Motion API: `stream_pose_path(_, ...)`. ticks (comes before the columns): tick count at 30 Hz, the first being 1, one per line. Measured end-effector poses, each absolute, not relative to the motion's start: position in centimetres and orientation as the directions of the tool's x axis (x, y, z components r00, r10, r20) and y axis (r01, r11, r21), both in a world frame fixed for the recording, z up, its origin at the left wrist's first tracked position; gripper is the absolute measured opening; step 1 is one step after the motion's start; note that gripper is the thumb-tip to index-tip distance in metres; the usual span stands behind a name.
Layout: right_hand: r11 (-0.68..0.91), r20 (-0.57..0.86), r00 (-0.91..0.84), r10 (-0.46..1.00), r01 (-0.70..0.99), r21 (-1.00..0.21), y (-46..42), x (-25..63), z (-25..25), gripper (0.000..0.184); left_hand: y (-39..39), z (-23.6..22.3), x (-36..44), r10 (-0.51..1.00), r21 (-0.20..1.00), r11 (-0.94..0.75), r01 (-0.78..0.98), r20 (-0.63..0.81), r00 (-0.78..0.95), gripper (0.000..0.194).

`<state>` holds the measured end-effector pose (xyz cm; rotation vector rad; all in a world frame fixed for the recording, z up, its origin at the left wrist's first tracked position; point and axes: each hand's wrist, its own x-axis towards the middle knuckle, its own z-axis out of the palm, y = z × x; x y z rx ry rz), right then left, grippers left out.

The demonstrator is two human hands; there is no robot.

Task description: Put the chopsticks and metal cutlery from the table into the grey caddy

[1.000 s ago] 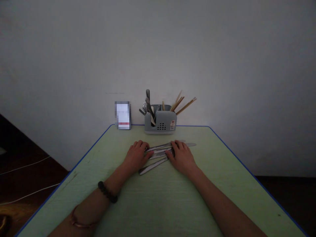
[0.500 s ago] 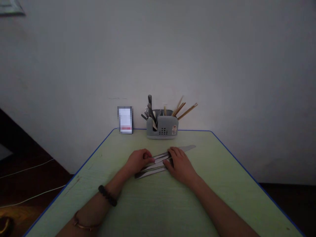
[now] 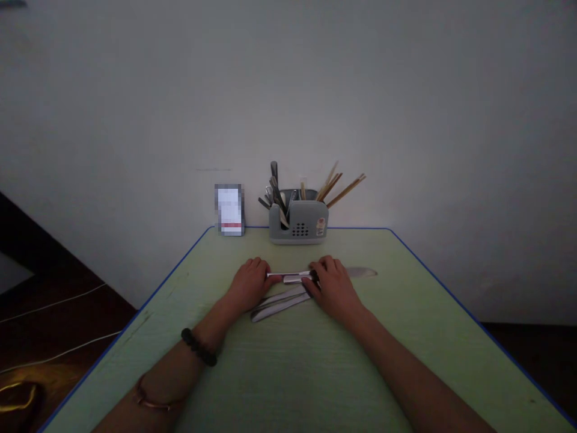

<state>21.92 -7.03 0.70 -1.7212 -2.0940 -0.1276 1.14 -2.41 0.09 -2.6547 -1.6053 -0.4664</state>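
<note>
My left hand [image 3: 250,284] is closed, thumb and fingers pinching the left ends of metal table knives [image 3: 294,279]. My right hand [image 3: 332,288] is closed around the same knives farther right. A broad blade [image 3: 363,272] sticks out beyond my right fingers. Just below, more table knives [image 3: 277,308] lie slanted on the table, their left ends near my left wrist and their right ends reaching under my right thumb. My fingers hide how many knives are gripped.
A grey cutlery holder [image 3: 306,222] stands at the back of the green table [image 3: 288,373], with dark-handled utensils on its left and chopsticks [image 3: 345,191] on its right. A lit phone [image 3: 229,210] leans against the wall left of it.
My hands have drawn some knives away from the others, and these now lie almost level between them. The left hand has moved slightly up. The view has tilted a little downward.
</note>
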Motion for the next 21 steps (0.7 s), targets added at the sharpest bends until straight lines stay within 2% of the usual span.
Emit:
stream_pose_path(2, 0.228, 0.377, -0.134, 0.916, 0.950, -0.216, -7.1, 21.8, 0.8, 0.023, -2.5, 0.1, 1.2, 0.865, 0.155, -0.477, 0.865, 0.261, 0.429, 0.028)
stream_pose_path(4, 0.234, 0.378, -0.136, 0.916, 0.945, -0.229, -7.1, 21.7, 0.8, 0.019, -2.6, 0.2, 1.3, 0.872, 0.222, -0.469, 0.855, 0.269, 0.408, 0.027)
stream_pose_path(9, 0.259, 0.413, -0.141, 0.900, 0.934, -0.244, -6.9, 21.5, 0.4, 0.018, -2.6, 0.7, 1.4, 0.940, 0.640, -0.339, 0.690, 0.256, 0.225, 0.024)
stream_pose_path(12, 0.289, 0.461, -0.161, 0.873, 0.931, -0.221, -6.7, 21.7, 0.5, 0.023, -2.6, 1.2, 1.7, 0.943, 0.781, -0.326, 0.533, 0.306, 0.128, 0.024)
stream_pose_path(16, 0.331, 0.560, -0.204, 0.803, 0.934, -0.133, -6.5, 22.5, 1.3, 0.022, -3.1, 1.6, 2.2, 0.913, 0.817, -0.396, 0.419, 0.398, 0.086, 0.023)
stream_pose_path(21, 0.358, 0.662, -0.237, 0.711, 0.932, -0.051, -6.3, 23.5, 2.1, 0.019, -3.5, 1.8, 2.2, 0.866, 0.768, -0.476, 0.428, 0.494, 0.078, 0.024)
